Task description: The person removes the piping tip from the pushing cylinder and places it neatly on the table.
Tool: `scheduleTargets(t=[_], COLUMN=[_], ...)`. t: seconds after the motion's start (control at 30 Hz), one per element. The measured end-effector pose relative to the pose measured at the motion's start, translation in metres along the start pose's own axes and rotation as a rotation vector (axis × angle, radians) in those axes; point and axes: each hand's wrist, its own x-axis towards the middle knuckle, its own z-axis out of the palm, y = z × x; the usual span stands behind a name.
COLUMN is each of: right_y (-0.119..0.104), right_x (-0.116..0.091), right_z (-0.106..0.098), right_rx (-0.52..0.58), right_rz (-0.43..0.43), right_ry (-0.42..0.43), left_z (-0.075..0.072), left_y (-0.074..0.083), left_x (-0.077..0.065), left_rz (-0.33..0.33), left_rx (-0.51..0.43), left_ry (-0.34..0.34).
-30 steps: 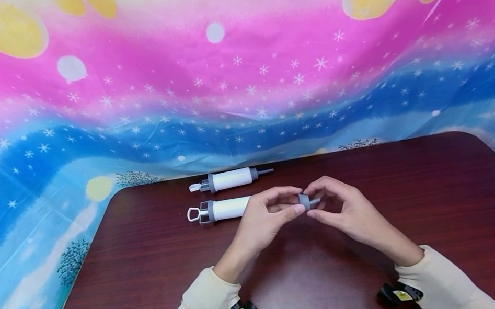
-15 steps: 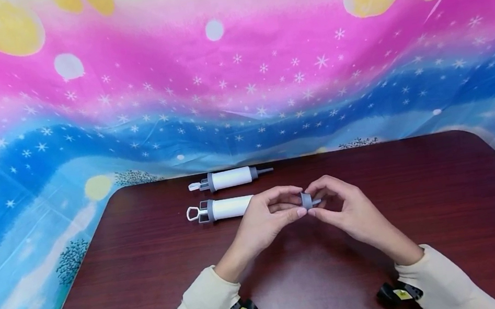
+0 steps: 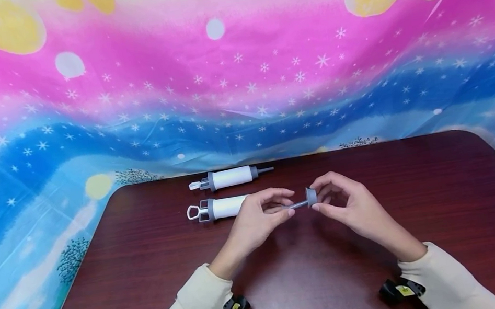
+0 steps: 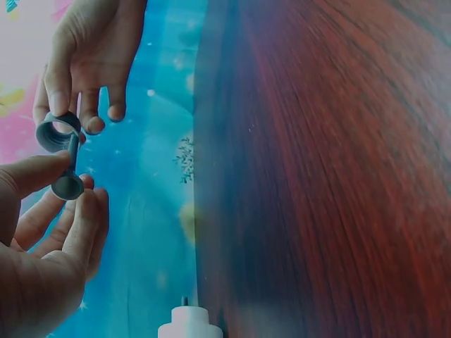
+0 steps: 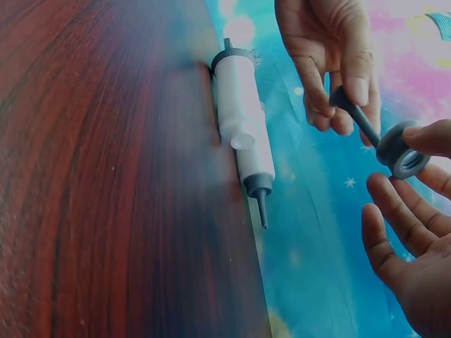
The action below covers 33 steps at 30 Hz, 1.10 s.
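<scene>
My left hand point(image 3: 261, 216) pinches the wide end of a thin grey nozzle point(image 3: 299, 204) between thumb and fingers. My right hand point(image 3: 350, 208) pinches a grey screw ring point(image 3: 311, 196) that sits at the nozzle's other end. Both are a little above the table. The right wrist view shows the ring point(image 5: 402, 151) on the nozzle tube point(image 5: 359, 120). The left wrist view shows the ring point(image 4: 53, 134) above the tube point(image 4: 72, 151). A white syringe body point(image 3: 226, 207) with a loop handle lies just left of my left hand, which hides its right end.
A second white syringe point(image 3: 230, 177), with grey cap and nozzle on, lies near the far edge of the dark red-brown table point(image 3: 150, 273). A pink and blue starry cloth point(image 3: 239, 97) hangs behind the table and around its sides.
The hands have drawn apart. The right hand has carried the grey ring to the right, baring the thin nozzle tube between the two hands. The left hand has shifted slightly left.
</scene>
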Motion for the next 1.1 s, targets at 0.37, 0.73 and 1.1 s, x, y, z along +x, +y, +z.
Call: scheduleTargets(t=[0.37, 0.73, 1.1], right_y=[0.004, 0.010, 0.022], right_x=[0.000, 0.002, 0.006], right_z=[-0.004, -0.007, -0.008], right_rx=[-0.011, 0.021, -0.090], right_rz=[0.037, 0.060, 0.057], right_ry=[0.010, 0.002, 0.029], left_z=[0.002, 0.008, 0.014], left_y=[-0.004, -0.004, -0.007], left_x=[0.004, 0.008, 0.019], left_rz=[0.054, 0.071, 0.065], left_rx=[0.152, 0.269, 0.366], left_ry=[0.038, 0.049, 0.056])
